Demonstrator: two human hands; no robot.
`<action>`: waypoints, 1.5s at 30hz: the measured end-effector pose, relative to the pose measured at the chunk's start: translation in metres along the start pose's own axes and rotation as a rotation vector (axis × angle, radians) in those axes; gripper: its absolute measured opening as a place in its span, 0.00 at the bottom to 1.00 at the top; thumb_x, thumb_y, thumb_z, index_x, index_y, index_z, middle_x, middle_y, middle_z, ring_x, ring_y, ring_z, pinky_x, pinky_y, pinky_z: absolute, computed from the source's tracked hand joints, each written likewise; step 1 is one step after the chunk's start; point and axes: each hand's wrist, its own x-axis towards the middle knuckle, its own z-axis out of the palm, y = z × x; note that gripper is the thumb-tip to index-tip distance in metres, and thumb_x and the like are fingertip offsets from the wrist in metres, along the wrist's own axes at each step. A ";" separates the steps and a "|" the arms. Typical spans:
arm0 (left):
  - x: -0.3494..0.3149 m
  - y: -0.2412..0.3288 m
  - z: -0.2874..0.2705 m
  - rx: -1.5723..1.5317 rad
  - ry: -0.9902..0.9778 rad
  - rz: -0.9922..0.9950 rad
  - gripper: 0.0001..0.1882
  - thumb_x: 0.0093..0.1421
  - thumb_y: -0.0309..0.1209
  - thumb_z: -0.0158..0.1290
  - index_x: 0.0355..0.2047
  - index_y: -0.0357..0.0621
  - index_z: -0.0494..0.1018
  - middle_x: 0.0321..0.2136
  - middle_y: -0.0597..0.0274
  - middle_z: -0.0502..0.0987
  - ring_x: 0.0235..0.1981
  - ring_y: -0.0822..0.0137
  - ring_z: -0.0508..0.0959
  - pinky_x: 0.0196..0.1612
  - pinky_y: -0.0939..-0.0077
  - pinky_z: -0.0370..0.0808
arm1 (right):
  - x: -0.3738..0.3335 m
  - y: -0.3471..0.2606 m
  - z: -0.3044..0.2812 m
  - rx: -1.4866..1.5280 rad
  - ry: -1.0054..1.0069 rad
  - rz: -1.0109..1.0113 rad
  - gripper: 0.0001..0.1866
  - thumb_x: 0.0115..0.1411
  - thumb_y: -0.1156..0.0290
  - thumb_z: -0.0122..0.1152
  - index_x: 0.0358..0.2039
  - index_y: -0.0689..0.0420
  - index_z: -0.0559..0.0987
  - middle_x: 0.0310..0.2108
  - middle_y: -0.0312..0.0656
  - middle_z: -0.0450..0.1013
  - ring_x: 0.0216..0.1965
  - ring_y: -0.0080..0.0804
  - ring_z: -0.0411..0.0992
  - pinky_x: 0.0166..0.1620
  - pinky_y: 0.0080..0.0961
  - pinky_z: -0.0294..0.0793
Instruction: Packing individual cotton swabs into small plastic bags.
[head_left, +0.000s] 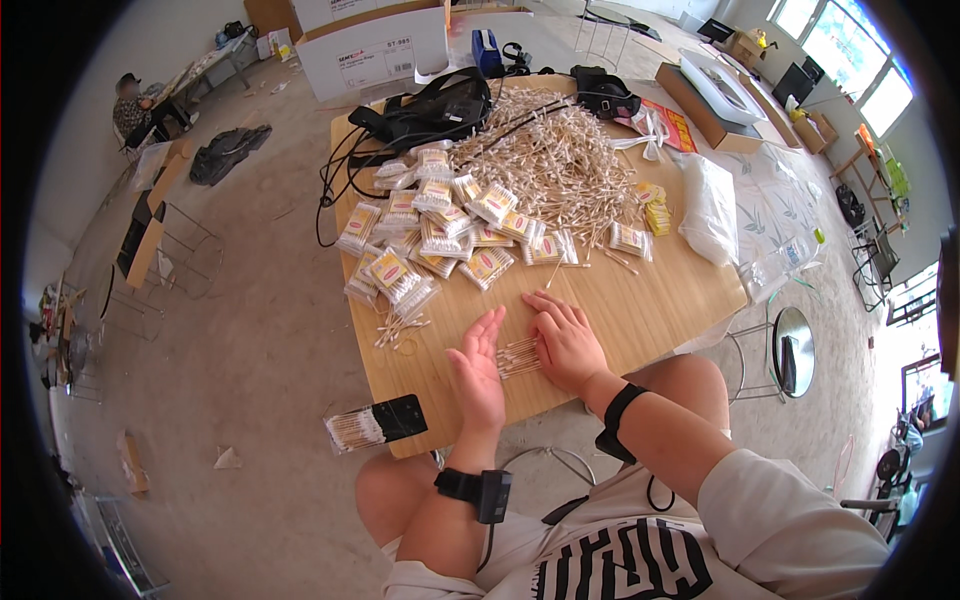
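Observation:
A small row of cotton swabs (518, 360) lies on the wooden table, between my two hands. My left hand (480, 370) stands on edge at their left ends, fingers stretched out and palm turned toward them. My right hand (568, 345) rests over their right ends, its fingers extended toward the far side and hiding part of the row. Beyond the hands is a heap of small clear packs of swabs (435, 215). Behind it spreads a large loose pile of cotton swabs (560, 150).
A black phone-like slab (400, 418) with swabs beside it sits at the table's near left corner. Several loose swabs (402, 328) lie near the left edge. A black bag (440, 110) with cables, a white plastic bag (708, 210) and yellow packets (656, 212) surround the pile.

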 end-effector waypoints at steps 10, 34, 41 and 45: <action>0.002 -0.002 0.007 0.026 -0.062 0.011 0.50 0.69 0.69 0.19 0.68 0.36 0.57 0.70 0.41 0.59 0.74 0.54 0.52 0.75 0.59 0.38 | 0.001 -0.001 -0.003 -0.009 0.002 0.000 0.17 0.60 0.72 0.53 0.50 0.56 0.75 0.64 0.43 0.68 0.68 0.44 0.61 0.66 0.42 0.61; 0.000 -0.010 0.011 0.042 0.024 0.003 0.51 0.67 0.71 0.18 0.69 0.38 0.57 0.71 0.45 0.58 0.74 0.53 0.52 0.75 0.58 0.40 | -0.003 -0.018 0.038 1.397 0.343 0.375 0.34 0.75 0.50 0.30 0.68 0.67 0.61 0.71 0.50 0.58 0.73 0.42 0.52 0.75 0.37 0.42; 0.001 -0.004 0.002 -0.106 0.120 -0.076 0.50 0.68 0.71 0.21 0.69 0.38 0.57 0.70 0.45 0.59 0.74 0.55 0.54 0.75 0.60 0.43 | -0.004 -0.014 -0.006 0.621 0.222 0.313 0.17 0.67 0.68 0.56 0.55 0.56 0.75 0.65 0.46 0.67 0.68 0.42 0.62 0.70 0.39 0.57; 0.004 -0.002 -0.001 -0.229 0.132 -0.109 0.50 0.68 0.70 0.23 0.69 0.35 0.56 0.70 0.44 0.59 0.73 0.56 0.54 0.75 0.61 0.43 | -0.008 -0.004 -0.019 0.069 0.068 0.233 0.11 0.57 0.69 0.69 0.41 0.51 0.80 0.50 0.40 0.73 0.54 0.45 0.70 0.56 0.40 0.69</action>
